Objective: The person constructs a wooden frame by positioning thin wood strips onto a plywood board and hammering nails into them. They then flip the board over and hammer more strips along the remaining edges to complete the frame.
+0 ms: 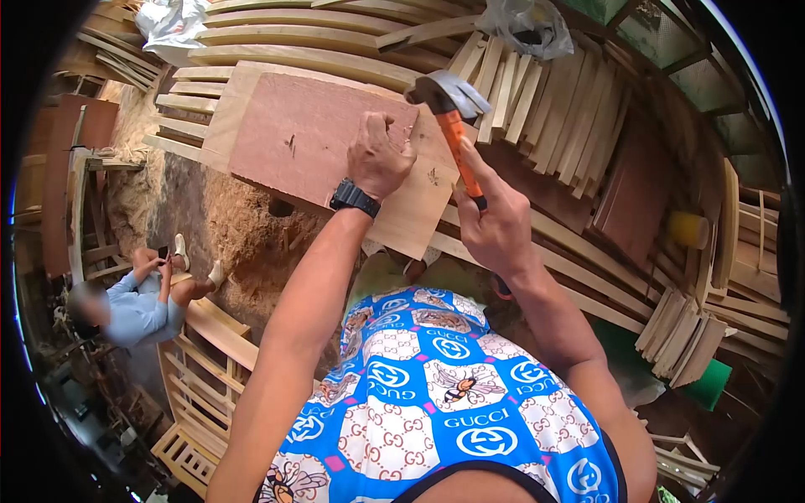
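Observation:
My left hand (381, 157), with a black watch at the wrist, rests on a reddish plywood panel (293, 126) near its right end. Its fingers are curled together, and whatever they pinch is too small to make out. Around the orange handle of a hammer (455, 134) my right hand (495, 214) is closed. The hammer's metal head is raised beside the panel's right corner. Beneath the reddish panel lies a paler board (411, 226), showing at the right and left. A small dark mark is visible on each board.
Long wooden strips (327, 59) lie under and behind the boards. Stacked slats (562, 109) stand at the upper right, near a plastic bag (528, 29). Another person (138, 302) sits at the left, beside a slatted wooden frame (197, 369). Sawdust (251, 226) covers the ground.

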The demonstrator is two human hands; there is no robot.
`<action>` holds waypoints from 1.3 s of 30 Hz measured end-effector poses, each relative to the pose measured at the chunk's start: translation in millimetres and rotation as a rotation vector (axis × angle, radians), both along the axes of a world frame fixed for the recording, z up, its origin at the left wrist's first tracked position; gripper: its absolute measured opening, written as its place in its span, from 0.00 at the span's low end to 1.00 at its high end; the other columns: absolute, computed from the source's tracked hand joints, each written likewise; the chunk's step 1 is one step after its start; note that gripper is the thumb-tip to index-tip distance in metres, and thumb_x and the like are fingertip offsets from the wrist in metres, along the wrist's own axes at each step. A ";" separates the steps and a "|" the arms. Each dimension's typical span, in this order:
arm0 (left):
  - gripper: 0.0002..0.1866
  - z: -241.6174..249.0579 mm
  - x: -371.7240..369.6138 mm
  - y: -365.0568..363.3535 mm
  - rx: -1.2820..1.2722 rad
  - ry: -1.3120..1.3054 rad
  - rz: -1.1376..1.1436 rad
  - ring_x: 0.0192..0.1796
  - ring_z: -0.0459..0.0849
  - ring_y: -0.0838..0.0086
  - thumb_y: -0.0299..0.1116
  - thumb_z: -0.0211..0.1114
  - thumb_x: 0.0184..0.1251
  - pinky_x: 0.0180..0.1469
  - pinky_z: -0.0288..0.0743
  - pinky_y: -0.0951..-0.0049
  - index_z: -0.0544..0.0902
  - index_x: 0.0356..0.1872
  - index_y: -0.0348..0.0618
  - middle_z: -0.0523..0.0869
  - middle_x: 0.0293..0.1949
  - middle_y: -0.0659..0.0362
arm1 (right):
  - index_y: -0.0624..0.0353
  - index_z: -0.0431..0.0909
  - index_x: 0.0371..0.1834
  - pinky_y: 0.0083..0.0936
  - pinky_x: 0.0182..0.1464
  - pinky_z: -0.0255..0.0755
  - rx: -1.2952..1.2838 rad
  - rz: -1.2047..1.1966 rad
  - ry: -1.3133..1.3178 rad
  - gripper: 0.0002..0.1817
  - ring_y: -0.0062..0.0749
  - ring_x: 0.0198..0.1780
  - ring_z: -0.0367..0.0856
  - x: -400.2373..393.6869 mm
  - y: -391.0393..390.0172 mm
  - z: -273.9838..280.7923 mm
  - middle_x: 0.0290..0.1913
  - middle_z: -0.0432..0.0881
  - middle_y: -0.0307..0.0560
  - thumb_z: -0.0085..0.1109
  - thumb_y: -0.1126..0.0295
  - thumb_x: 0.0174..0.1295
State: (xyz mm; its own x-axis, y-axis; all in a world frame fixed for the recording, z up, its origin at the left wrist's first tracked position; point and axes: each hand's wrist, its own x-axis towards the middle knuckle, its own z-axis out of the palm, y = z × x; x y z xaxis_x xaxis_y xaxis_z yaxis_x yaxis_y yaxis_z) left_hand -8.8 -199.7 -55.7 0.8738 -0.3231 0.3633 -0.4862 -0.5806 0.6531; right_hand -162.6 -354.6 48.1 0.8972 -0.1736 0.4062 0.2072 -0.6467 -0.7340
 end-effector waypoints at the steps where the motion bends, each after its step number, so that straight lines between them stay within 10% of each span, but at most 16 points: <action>1: 0.24 -0.1 -1.1 0.2 0.000 0.005 0.000 0.43 0.86 0.44 0.32 0.75 0.54 0.42 0.82 0.46 0.75 0.52 0.42 0.82 0.47 0.47 | 0.44 0.68 0.83 0.50 0.38 0.79 0.006 -0.013 -0.040 0.45 0.55 0.34 0.85 -2.7 3.8 -4.9 0.36 0.84 0.57 0.61 0.81 0.58; 22: 0.18 -15.8 13.3 -12.8 0.102 0.032 0.062 0.48 0.86 0.40 0.35 0.71 0.63 0.48 0.82 0.42 0.78 0.50 0.43 0.85 0.47 0.45 | 0.39 0.69 0.82 0.57 0.41 0.81 -0.315 0.036 0.312 0.42 0.64 0.37 0.87 22.6 -12.3 -42.5 0.37 0.87 0.63 0.60 0.76 0.59; 26: 0.12 -18.0 9.9 4.9 0.051 -0.188 -0.112 0.45 0.88 0.49 0.38 0.69 0.67 0.50 0.82 0.51 0.82 0.41 0.40 0.87 0.37 0.46 | 0.46 0.71 0.80 0.42 0.37 0.81 0.008 -0.064 0.408 0.39 0.60 0.29 0.85 4.8 -14.2 -27.7 0.29 0.82 0.68 0.61 0.75 0.61; 28: 0.13 -5.2 -16.8 29.0 0.167 -0.115 -0.168 0.52 0.86 0.48 0.37 0.69 0.66 0.58 0.79 0.54 0.85 0.44 0.38 0.88 0.45 0.45 | 0.49 0.71 0.80 0.33 0.33 0.77 0.184 -0.064 0.334 0.37 0.30 0.24 0.81 -17.0 -11.8 -27.8 0.25 0.82 0.52 0.64 0.74 0.63; 31: 0.18 5.5 -56.2 62.3 0.267 -0.216 -0.105 0.62 0.82 0.48 0.35 0.69 0.65 0.68 0.73 0.53 0.86 0.54 0.37 0.86 0.58 0.44 | 0.60 0.82 0.65 0.34 0.36 0.81 0.413 -0.074 0.358 0.25 0.37 0.28 0.87 -48.3 -15.6 -18.7 0.32 0.89 0.56 0.68 0.72 0.62; 36: 0.29 -27.8 -89.1 80.8 0.591 -0.300 0.045 0.80 0.68 0.45 0.40 0.64 0.70 0.79 0.52 0.28 0.80 0.70 0.38 0.75 0.77 0.46 | 0.67 0.89 0.43 0.19 0.32 0.72 0.919 0.244 0.547 0.09 0.16 0.29 0.80 -87.2 -30.2 -0.3 0.30 0.84 0.37 0.69 0.70 0.68; 39: 0.31 -39.7 -88.7 78.4 0.573 -0.309 0.078 0.81 0.67 0.44 0.41 0.62 0.71 0.77 0.48 0.21 0.78 0.73 0.39 0.74 0.79 0.48 | 0.65 0.87 0.53 0.19 0.40 0.76 1.070 0.377 0.460 0.18 0.18 0.38 0.83 -93.0 -32.4 18.7 0.41 0.87 0.42 0.69 0.60 0.70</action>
State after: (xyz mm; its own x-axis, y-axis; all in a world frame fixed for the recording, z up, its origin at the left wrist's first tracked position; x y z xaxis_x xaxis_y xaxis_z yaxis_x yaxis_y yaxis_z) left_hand -97.5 -121.3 -95.4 0.7854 -0.4803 0.3905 -0.5445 -0.8361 0.0666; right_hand -255.6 -387.0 66.9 0.9857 0.0764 -0.1502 -0.1680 0.3721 -0.9129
